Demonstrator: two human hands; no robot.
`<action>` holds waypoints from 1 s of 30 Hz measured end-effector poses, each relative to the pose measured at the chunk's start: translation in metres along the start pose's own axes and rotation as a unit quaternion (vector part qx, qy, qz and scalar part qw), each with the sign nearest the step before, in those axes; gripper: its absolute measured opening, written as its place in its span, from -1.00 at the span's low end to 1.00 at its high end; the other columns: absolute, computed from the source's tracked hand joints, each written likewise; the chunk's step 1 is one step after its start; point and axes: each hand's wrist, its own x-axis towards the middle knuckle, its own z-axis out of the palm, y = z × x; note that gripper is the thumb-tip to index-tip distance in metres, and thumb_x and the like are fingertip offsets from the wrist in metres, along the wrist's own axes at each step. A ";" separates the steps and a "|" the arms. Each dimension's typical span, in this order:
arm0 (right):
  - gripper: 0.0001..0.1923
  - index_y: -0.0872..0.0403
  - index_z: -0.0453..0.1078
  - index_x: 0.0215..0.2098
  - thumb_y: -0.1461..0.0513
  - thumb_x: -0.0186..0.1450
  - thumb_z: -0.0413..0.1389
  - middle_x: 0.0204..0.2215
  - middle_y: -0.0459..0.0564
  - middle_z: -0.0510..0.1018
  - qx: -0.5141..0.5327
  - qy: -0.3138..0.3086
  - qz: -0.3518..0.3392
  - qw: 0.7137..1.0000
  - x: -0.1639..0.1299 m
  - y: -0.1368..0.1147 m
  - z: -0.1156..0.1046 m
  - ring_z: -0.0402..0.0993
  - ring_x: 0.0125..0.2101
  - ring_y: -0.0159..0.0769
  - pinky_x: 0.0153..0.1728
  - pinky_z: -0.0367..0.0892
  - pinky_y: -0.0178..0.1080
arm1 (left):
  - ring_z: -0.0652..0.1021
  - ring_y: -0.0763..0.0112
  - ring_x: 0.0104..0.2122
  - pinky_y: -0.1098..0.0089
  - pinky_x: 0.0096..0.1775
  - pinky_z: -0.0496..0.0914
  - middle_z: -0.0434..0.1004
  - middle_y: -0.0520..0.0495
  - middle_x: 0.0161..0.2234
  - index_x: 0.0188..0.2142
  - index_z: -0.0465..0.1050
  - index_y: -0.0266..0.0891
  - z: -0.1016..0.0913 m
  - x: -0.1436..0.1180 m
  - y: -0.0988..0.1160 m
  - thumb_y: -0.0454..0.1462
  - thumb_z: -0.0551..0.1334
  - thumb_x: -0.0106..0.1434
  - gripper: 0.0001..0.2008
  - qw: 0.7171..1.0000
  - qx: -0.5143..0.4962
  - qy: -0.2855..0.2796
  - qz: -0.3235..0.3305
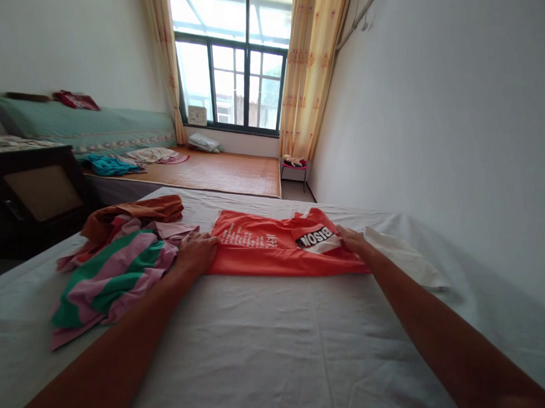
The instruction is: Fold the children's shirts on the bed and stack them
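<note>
An orange-red T-shirt (260, 261), partly folded into a long strip, lies across the white-sheeted surface in front of me. It carries white lettering and a black-and-white "BISON" print. At its left edge my left hand (198, 253) is closed on the cloth, the fingertips partly hidden. My right hand (351, 240) pinches the right end beside the print. Just left of my left hand is a loose heap with a pink-and-green striped garment (113, 272) and a brown garment (135, 212). A white cloth (402, 256) lies beyond my right wrist.
The white sheet (256, 349) covers the surface under the clothes. Behind it stands a low bed with a brown mat (228, 171), holding a blue cloth (110, 165). A dark cabinet (30, 197) is at left, a small stool (294, 164) by the curtain, and a wall (441, 115) at right.
</note>
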 end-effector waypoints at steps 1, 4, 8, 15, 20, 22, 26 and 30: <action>-0.50 0.11 0.39 -0.47 -0.14 0.20 -0.03 -0.50 0.01 0.54 -0.009 -0.004 0.001 1.000 0.000 0.003 0.004 0.43 -0.46 -0.27 -0.42 0.31 -0.28 | 0.40 0.10 -0.03 0.05 0.06 0.15 0.51 -0.10 -0.13 -0.20 0.52 -0.09 0.000 0.000 0.000 -0.21 0.03 0.26 -0.71 1.000 0.002 0.004 -0.003; -0.56 0.10 0.41 -0.42 -0.12 0.09 0.11 -0.47 -0.01 0.53 -0.065 -0.018 -0.006 0.998 -0.007 0.013 0.011 0.41 -0.42 -0.26 -0.41 0.25 -0.31 | 0.39 0.12 0.00 0.06 0.10 0.13 0.47 -0.10 -0.05 -0.10 0.48 -0.11 0.003 0.001 0.001 -0.26 0.04 0.24 -0.68 0.999 0.000 0.040 0.019; -0.60 0.08 0.39 -0.47 -0.08 0.17 0.04 -0.51 -0.06 0.50 -0.171 -0.036 -0.076 0.982 -0.019 0.022 0.009 0.37 -0.47 -0.32 -0.45 0.16 -0.34 | 0.41 0.24 -0.01 0.18 0.11 0.13 0.45 -0.03 -0.01 -0.08 0.46 -0.07 0.006 0.002 0.015 -0.24 0.00 0.29 -0.68 0.994 -0.037 0.040 0.098; -0.53 0.08 0.39 -0.47 -0.10 0.26 -0.08 -0.54 -0.05 0.48 -0.146 -0.014 -0.060 0.987 -0.020 0.033 -0.009 0.35 -0.49 -0.34 -0.46 0.14 -0.34 | 0.48 0.26 -0.16 0.28 -0.09 0.29 0.50 -0.08 -0.16 -0.22 0.47 -0.13 -0.006 0.005 0.050 -0.21 0.01 0.29 -0.74 0.988 -0.011 -0.087 0.127; -0.59 0.07 0.36 -0.49 -0.10 0.03 0.18 -0.67 -0.18 0.38 -0.072 -0.136 -0.040 0.987 -0.019 0.046 -0.013 0.23 -0.64 -0.43 -0.63 0.07 -0.38 | 0.50 0.24 -0.23 0.31 -0.19 0.31 0.53 -0.11 -0.25 -0.31 0.49 -0.17 -0.012 0.032 0.094 -0.18 0.04 0.27 -0.74 0.986 -0.012 -0.098 0.134; -0.64 0.08 0.34 -0.52 -0.05 0.03 0.20 -0.73 -0.20 0.33 -0.052 -0.147 -0.025 0.987 -0.018 0.050 -0.015 0.20 -0.70 -0.45 -0.66 0.05 -0.37 | 0.50 0.27 -0.20 0.37 -0.19 0.30 0.54 -0.09 -0.21 -0.24 0.49 -0.14 -0.007 0.045 0.123 -0.17 0.04 0.27 -0.74 0.982 -0.065 -0.096 0.149; -0.72 0.08 0.41 -0.50 0.02 0.10 0.15 -0.63 -0.12 0.46 -0.034 -0.079 -0.045 0.995 -0.013 0.051 -0.013 0.35 -0.59 -0.37 -0.55 0.20 -0.35 | 0.50 0.23 -0.15 0.36 -0.17 0.31 0.55 -0.14 -0.17 -0.11 0.45 -0.16 0.017 0.068 0.183 -0.10 0.08 0.25 -0.68 0.975 -0.154 -0.124 0.101; -0.70 0.07 0.47 -0.31 0.04 0.17 0.09 -0.35 0.01 0.59 0.008 0.002 -0.062 0.998 -0.007 0.045 0.001 0.49 -0.30 -0.22 -0.26 0.33 -0.26 | 0.51 0.20 -0.15 0.33 -0.16 0.32 0.54 -0.18 -0.18 -0.13 0.44 -0.22 0.045 0.085 0.217 -0.12 0.18 0.17 -0.69 0.961 -0.256 -0.107 0.021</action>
